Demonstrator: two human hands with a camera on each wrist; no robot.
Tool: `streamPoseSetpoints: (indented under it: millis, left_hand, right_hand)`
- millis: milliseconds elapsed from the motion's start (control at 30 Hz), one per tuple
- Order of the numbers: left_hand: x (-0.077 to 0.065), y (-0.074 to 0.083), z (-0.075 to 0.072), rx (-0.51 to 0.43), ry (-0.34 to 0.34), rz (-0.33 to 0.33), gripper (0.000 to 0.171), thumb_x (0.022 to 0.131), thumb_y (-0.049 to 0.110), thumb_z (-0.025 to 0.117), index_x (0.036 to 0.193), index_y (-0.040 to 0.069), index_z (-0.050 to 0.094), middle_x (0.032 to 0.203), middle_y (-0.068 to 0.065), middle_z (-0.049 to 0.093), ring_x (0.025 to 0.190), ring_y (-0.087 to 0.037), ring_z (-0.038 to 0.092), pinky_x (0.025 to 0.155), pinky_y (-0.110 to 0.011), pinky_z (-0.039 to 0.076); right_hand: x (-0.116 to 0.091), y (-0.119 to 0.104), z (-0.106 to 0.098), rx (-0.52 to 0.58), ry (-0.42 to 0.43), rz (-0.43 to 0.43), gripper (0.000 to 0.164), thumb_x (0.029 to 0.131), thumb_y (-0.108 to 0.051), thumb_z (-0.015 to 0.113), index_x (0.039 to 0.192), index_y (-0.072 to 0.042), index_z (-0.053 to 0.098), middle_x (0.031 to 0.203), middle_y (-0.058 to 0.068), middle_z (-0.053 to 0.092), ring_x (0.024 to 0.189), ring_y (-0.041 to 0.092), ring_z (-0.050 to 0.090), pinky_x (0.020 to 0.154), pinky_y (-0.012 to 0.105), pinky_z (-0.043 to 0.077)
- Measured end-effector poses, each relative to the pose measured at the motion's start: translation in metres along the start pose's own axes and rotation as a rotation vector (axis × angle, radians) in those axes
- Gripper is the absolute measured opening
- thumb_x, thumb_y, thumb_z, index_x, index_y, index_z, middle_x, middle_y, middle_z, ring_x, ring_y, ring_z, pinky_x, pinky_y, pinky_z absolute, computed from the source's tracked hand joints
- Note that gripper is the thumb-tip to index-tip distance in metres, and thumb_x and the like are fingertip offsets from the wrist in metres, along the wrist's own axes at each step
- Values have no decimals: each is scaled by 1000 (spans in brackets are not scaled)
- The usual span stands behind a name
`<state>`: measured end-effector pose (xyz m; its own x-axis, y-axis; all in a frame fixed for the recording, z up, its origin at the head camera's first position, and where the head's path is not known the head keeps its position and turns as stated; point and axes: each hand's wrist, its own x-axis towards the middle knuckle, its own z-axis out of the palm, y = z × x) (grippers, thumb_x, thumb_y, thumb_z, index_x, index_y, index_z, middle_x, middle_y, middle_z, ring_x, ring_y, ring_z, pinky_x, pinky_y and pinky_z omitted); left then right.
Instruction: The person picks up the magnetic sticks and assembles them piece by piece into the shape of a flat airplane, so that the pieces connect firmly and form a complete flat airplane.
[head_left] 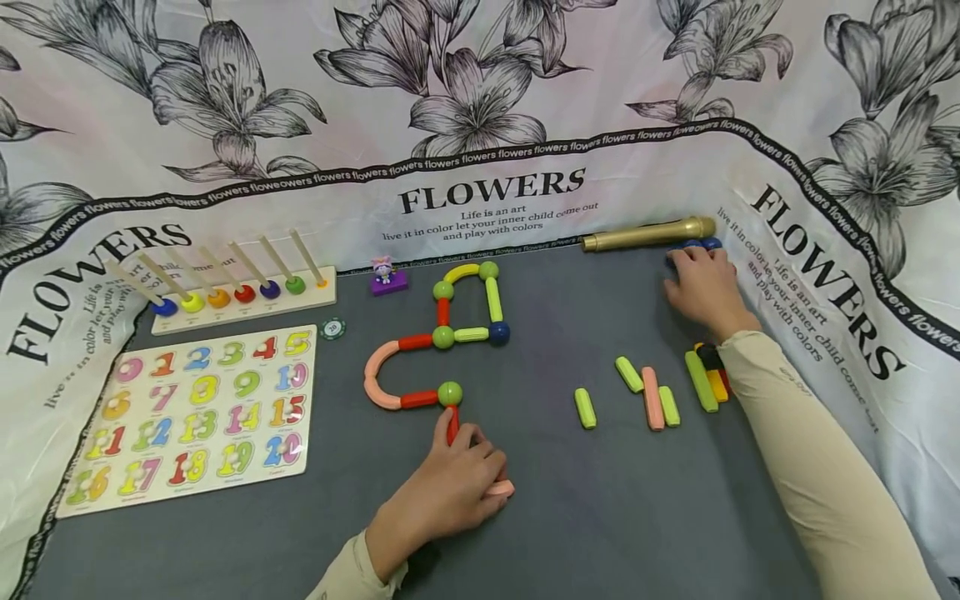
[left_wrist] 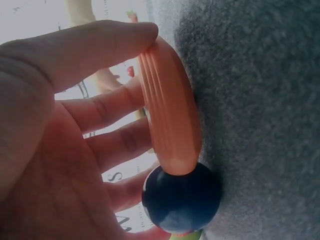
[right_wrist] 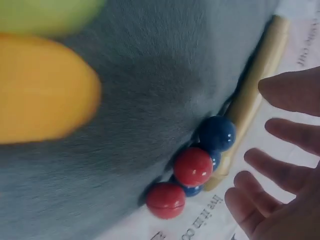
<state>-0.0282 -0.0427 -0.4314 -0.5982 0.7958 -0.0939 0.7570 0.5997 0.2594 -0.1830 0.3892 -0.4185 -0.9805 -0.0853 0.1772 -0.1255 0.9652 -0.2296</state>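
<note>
My left hand (head_left: 446, 487) pinches a salmon curved magnetic stick (left_wrist: 172, 107) between thumb and fingers, low over the grey cloth. In the left wrist view, one end of this stick meets a dark blue ball (left_wrist: 182, 199). A red stick (head_left: 453, 427) shows by the fingers, below a green ball (head_left: 450, 393) of the joined figure of sticks and balls. My right hand (head_left: 705, 287) reaches to the far right, fingers spread and holding nothing, beside blue balls (right_wrist: 217, 133) and red balls (right_wrist: 193, 166). Behind these balls lies a gold microphone-shaped tube (head_left: 648, 235).
Loose green sticks (head_left: 585, 408) and a salmon straight stick (head_left: 652, 398) lie right of centre. More sticks (head_left: 701, 382) lie by the right sleeve. On the left are a number puzzle board (head_left: 187, 417), a peg stand (head_left: 243, 310), a chip (head_left: 332, 328) and a small figurine (head_left: 384, 271).
</note>
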Motion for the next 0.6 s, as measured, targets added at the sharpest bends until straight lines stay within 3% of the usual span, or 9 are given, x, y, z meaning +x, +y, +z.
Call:
streamPoseSetpoints:
  millis: [133, 300, 433, 600]
  left_hand:
    - [0, -1, 0, -25, -10, -7, 18, 107, 35, 69, 96, 22, 68, 91, 8, 67, 116, -21, 57, 117, -71, 25]
    - [3, -1, 2, -46, -33, 3, 19, 108, 36, 67, 94, 24, 64, 87, 11, 62, 117, -19, 57, 118, -71, 23]
    - [2, -2, 1, -28, -44, 9, 19, 108, 38, 66, 93, 26, 65, 91, 12, 65, 118, -18, 57, 118, -71, 24]
    - [-2, -6, 0, -13, -42, -5, 18, 107, 39, 68, 94, 26, 70, 99, 11, 70, 119, -18, 56, 118, -71, 24]
  right_hand:
    - [19, 3, 1, -58, -35, 20, 46, 99, -4, 61, 138, 18, 51, 134, 47, 49, 122, 72, 37, 94, 80, 34]
    - [26, 10, 5, -69, -70, 54, 34, 95, 0, 54, 120, 22, 53, 122, 53, 49, 114, 74, 39, 93, 80, 35]
    - [26, 15, 9, -16, -100, 83, 28, 92, 3, 54, 112, 23, 52, 120, 57, 38, 110, 76, 38, 92, 80, 35]
    - [32, 11, 14, 60, -163, 100, 33, 93, 5, 53, 119, 24, 49, 124, 59, 32, 113, 77, 36, 93, 80, 34]
